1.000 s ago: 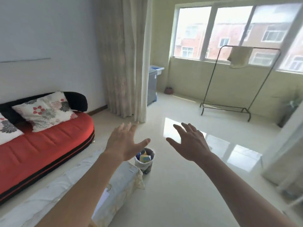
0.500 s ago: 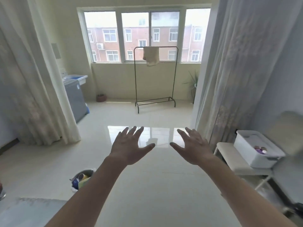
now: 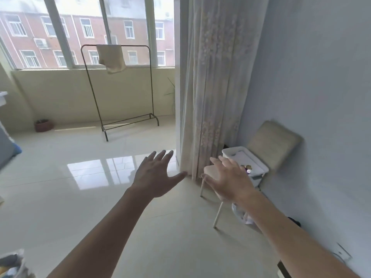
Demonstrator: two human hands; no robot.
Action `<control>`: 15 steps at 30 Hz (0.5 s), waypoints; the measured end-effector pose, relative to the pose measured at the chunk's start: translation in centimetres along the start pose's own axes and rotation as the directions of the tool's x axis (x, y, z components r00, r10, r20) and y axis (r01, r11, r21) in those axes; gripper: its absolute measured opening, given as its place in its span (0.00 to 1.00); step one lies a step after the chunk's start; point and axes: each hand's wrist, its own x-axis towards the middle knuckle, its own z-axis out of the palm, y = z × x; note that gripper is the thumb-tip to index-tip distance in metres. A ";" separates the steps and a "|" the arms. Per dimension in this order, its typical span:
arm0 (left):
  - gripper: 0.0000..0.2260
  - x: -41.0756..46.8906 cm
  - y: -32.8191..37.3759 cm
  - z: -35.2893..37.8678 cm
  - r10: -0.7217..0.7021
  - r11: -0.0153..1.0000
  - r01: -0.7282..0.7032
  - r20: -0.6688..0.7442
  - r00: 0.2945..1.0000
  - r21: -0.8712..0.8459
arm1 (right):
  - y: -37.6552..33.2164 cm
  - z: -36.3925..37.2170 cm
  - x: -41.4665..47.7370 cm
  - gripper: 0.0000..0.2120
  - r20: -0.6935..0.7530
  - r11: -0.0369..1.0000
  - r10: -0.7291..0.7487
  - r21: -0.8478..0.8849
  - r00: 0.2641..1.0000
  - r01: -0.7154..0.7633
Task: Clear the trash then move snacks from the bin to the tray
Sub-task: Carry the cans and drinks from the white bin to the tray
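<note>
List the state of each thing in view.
Left hand: open, fingers spread, holding nothing.
Right hand: open, holding nothing.
White bin: on the chair, snacks showing inside.
Towel: draped over the rack.
Curtain: hanging, gathered.

A single head-worn wide-angle view from standing height faces forward and downward. The white rectangular plastic bin (image 3: 258,178) lies near, right of centre, with the wide white-framed window (image 3: 80,31) farther off to its left.

Looks like a home: living room opening onto a glazed balcony, with lace curtain (image 3: 212,87), glossy tiled floor (image 3: 60,207), clothes rack (image 3: 136,45) draped with a towel (image 3: 111,59), padded chair (image 3: 273,143) against the wall, brick apartment block (image 3: 24,43) beyond the window (image 3: 86,63).
</note>
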 end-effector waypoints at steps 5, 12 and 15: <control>0.42 6.2 4.6 3.3 0.077 0.996 -0.076 0.019 0.997 -0.034 | 6.8 0.1 2.1 0.41 0.014 0.997 0.074 -0.009 0.997 -0.074; 0.42 14.3 8.7 9.2 0.203 0.975 -0.193 0.085 0.976 -0.111 | 14.0 2.5 5.9 0.37 -0.009 0.982 0.185 -0.029 0.983 -0.185; 0.42 19.2 9.7 11.3 0.259 0.962 -0.247 0.102 0.960 -0.120 | 16.4 3.4 8.3 0.41 -0.032 0.972 0.232 -0.030 0.972 -0.233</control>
